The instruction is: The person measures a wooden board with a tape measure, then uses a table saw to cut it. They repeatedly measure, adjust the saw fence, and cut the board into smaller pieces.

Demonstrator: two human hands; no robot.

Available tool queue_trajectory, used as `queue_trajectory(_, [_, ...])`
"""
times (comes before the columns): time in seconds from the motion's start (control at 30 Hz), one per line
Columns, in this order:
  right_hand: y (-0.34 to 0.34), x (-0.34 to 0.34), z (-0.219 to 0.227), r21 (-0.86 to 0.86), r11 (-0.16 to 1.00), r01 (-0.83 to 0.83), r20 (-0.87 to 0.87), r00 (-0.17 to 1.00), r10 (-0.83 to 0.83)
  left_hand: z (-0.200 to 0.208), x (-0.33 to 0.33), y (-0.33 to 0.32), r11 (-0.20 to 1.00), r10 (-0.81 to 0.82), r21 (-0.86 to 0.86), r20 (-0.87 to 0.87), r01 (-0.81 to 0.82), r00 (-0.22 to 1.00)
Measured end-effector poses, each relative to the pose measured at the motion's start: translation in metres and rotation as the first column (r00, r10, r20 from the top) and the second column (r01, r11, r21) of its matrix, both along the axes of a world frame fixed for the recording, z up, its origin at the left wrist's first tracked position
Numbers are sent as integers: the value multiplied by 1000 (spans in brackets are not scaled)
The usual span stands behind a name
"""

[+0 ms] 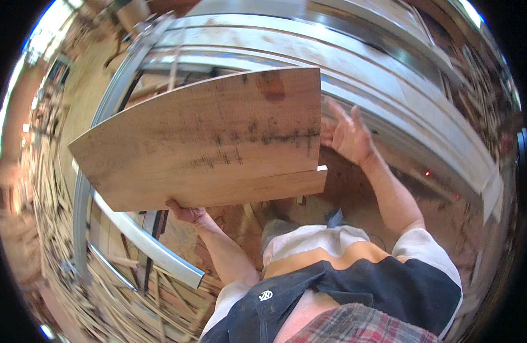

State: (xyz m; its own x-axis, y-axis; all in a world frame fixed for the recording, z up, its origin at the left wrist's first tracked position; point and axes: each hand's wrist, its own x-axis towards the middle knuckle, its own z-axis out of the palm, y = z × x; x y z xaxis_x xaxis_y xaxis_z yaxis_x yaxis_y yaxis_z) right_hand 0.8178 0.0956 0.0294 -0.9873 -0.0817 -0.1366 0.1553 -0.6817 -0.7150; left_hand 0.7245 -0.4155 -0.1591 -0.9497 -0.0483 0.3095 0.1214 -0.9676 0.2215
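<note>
A wide brown wooden panel (200, 137) is held up in front of me, with dark smudges across its face and a stepped lower right corner. My left hand (186, 212) grips its lower edge; the thumb shows at the edge and the other fingers are hidden. Beside the panel's right edge is my right hand (350, 135), its fingers spread apart. Some fingertips come close to that edge, and whether they touch it I cannot tell.
Beyond the panel stretches a long metal machine table (378, 74) with grooved rails. A metal frame (112, 103) with a curved-looking rail (155, 246) stands at left. Heaps of wood strips (166, 306) cover the floor at lower left, and more scrap wood is stacked at far right.
</note>
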Motion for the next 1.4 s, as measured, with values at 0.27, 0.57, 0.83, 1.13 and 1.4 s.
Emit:
queue_trajectory(0.27, [86,197,-25,18,634,773,184,621,-762,-1,59,224,887,-311,-346,43,307,949])
queue_trajectory(0.57, [163,360,-63,40,440,897,-90,442,-892,-28,138,393,716,-636,-149,265,682,725])
queue_trajectory(0.83, [182,394,-54,91,395,914,-319,402,-858,-43,149,436,585,-763,-172,214,793,609])
queue_trajectory(1.13, [156,370,-56,122,404,906,-259,422,-869,-66,117,421,502,-848,-81,148,861,509])
queue_trajectory(1.4, [154,359,-89,62,375,925,-128,380,-916,-37,92,405,513,-828,-163,166,843,535])
